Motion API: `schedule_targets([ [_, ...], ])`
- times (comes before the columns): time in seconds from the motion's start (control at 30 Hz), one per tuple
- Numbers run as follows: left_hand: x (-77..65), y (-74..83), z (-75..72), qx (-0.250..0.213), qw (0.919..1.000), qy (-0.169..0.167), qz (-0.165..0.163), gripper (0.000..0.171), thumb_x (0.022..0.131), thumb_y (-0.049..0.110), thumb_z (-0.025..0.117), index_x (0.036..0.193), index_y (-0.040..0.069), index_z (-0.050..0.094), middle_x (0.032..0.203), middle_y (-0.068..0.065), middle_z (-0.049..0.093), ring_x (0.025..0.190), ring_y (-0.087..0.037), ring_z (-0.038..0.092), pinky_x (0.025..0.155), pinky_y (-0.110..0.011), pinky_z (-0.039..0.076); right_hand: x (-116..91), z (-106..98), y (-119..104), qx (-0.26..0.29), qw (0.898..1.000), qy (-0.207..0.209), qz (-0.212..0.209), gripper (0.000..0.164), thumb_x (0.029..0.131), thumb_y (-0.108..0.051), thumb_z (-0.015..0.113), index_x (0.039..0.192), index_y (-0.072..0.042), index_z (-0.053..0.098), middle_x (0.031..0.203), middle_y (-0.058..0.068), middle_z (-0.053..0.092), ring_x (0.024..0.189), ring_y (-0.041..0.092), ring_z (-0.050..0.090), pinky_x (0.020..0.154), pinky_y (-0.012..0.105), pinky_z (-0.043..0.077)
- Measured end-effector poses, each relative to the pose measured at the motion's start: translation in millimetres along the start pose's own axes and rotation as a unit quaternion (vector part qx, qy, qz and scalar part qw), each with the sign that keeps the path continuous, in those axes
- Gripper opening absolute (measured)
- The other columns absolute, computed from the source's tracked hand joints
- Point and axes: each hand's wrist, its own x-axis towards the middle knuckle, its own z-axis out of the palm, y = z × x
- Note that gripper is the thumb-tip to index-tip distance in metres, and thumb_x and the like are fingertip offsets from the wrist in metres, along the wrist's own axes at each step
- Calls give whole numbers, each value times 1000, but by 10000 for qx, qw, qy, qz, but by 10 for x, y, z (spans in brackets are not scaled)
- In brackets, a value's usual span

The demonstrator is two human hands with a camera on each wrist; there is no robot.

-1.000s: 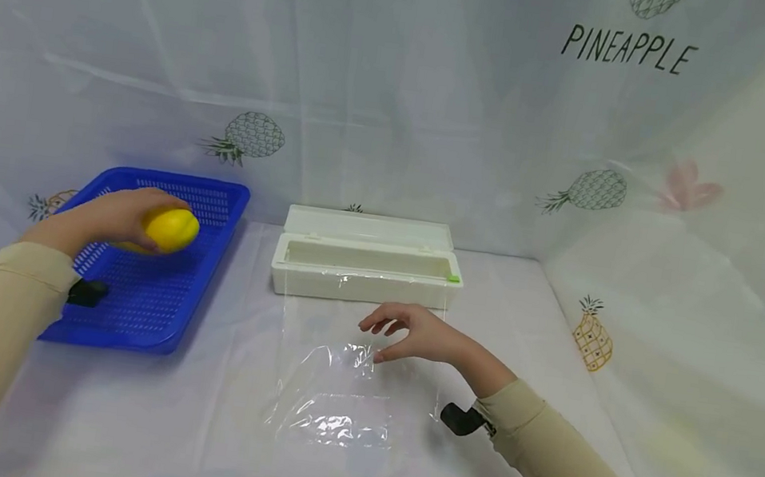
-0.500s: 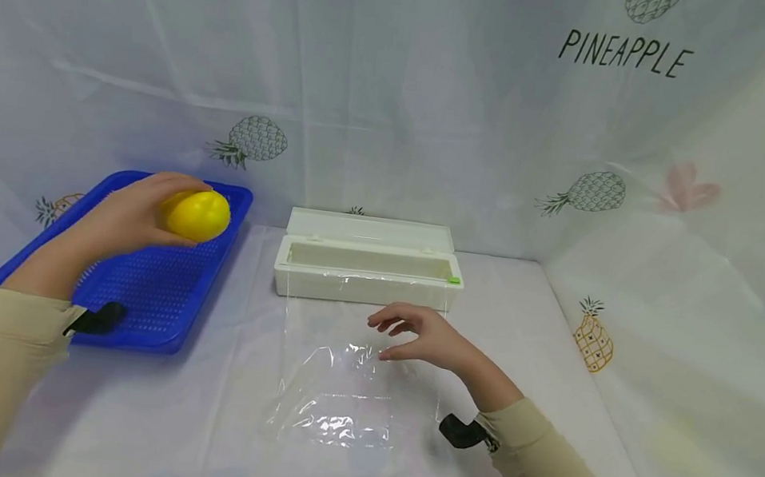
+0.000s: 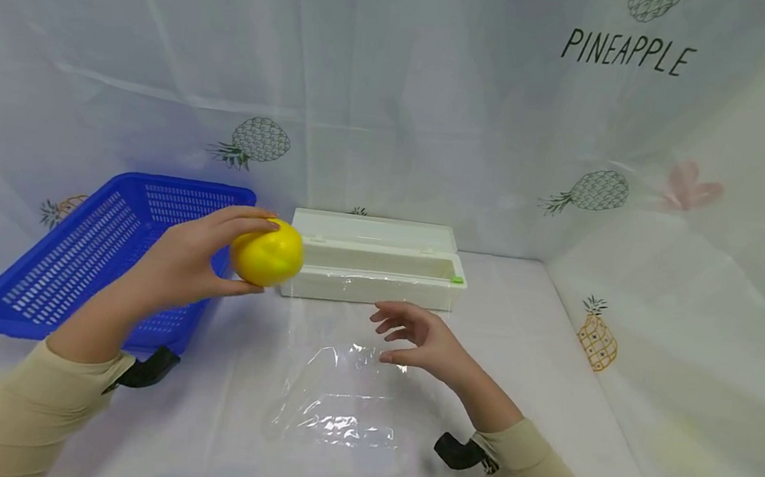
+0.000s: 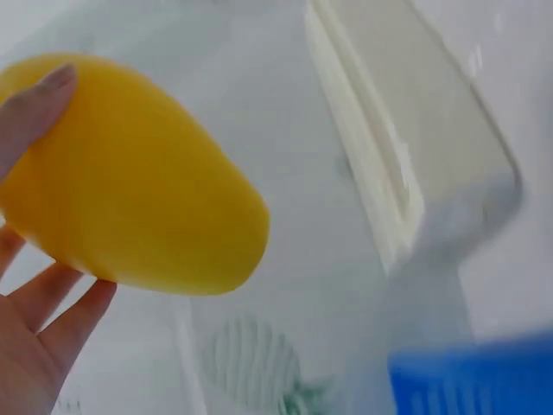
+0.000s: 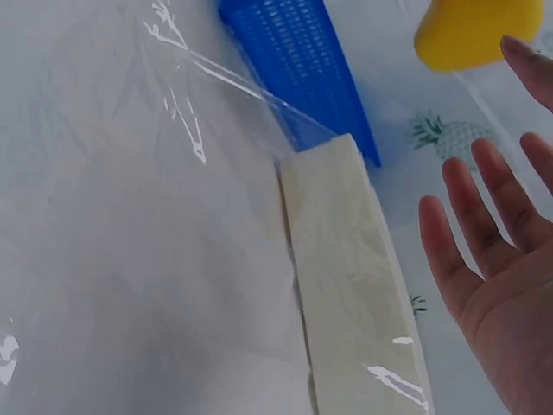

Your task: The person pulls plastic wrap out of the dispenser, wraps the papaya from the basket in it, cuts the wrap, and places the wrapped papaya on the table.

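Observation:
My left hand [image 3: 191, 258] grips a smooth yellow bell pepper [image 3: 270, 254] between thumb and fingers, raised in front of the left end of a white cling film box [image 3: 368, 289]. Its rounded end points right in the head view, and the left wrist view shows its tapered body [image 4: 155, 190]. A clear sheet of cling film [image 3: 337, 418] runs from the box toward me over the table. Above the film's right part, my right hand [image 3: 422, 344] hovers with loosely bent fingers and nothing in them. The right wrist view shows its spread fingers [image 5: 501, 207] beside the box.
Left of the box stands a blue plastic basket [image 3: 78, 263] with slotted walls, partly behind my left arm. The box's lid [image 3: 376, 231] stands raised at the back, and a small green piece [image 3: 457, 280] sits at its right end. A pineapple-print cloth [image 3: 399, 112] hangs behind.
My left hand has carried the bell pepper from over the blue basket rightward to the front of the box's left end. The right hand has barely moved.

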Motion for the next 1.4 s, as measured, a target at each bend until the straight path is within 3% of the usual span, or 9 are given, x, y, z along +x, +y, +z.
schedule_targets([
  [0.17,20,245,248,-892,9956,108,261,86,58,11,95,133,14,53,139,-6,52,126,-28,49,100,-53,43,19,96,11,564,9984,34,15,81,75,14,75,146,-2,38,138,31,42,119,44,50,96,54,46],
  [0.37,8,555,497,-2037,9778,-123,466,83,61,15,95,130,18,50,139,-1,52,126,-22,47,95,-46,48,-10,236,-21,963,9936,-110,574,105,75,13,76,154,-21,18,154,21,24,128,39,46,96,53,45],
  [0.47,-10,651,605,-2504,9663,-203,566,81,62,13,94,128,17,48,140,-2,50,126,-23,48,96,-43,48,-41,282,-41,1176,9894,-131,837,105,75,12,76,154,-24,17,153,17,24,128,36,48,93,50,48],
  [0.6,-42,723,744,-3105,9494,-164,447,84,63,2,91,128,15,39,143,-6,44,127,-26,47,94,-43,50,-81,304,-58,1404,9874,-63,724,94,78,11,75,150,-19,22,150,19,28,123,35,51,91,45,50],
  [0.73,-87,749,879,-3376,9411,-69,207,90,63,-2,89,133,15,36,145,-8,39,128,-29,45,90,-42,52,-153,307,-72,1299,9896,151,592,82,80,7,75,143,-17,28,145,19,31,116,32,53,90,39,51],
  [1.07,-166,716,1085,-3114,9474,218,-706,80,70,-2,86,138,18,48,145,-5,43,129,-29,45,88,-36,53,-258,202,-68,729,9906,932,688,75,81,7,74,142,-8,33,142,16,36,116,32,52,90,37,51],
  [1.2,-193,674,1172,-3175,9399,157,-1245,70,73,-4,83,134,13,54,138,-7,48,123,-29,51,85,-31,53,-286,122,-3,519,9877,1218,834,72,81,5,75,141,-8,36,142,15,37,111,29,56,90,34,52],
  [1.4,-227,579,1344,-3343,9168,-193,-2176,63,73,-3,82,130,8,58,133,-10,54,114,-32,58,85,-30,53,-312,85,123,-38,9769,1453,1567,69,80,-4,79,139,-9,43,136,16,41,104,28,61,87,32,53],
])
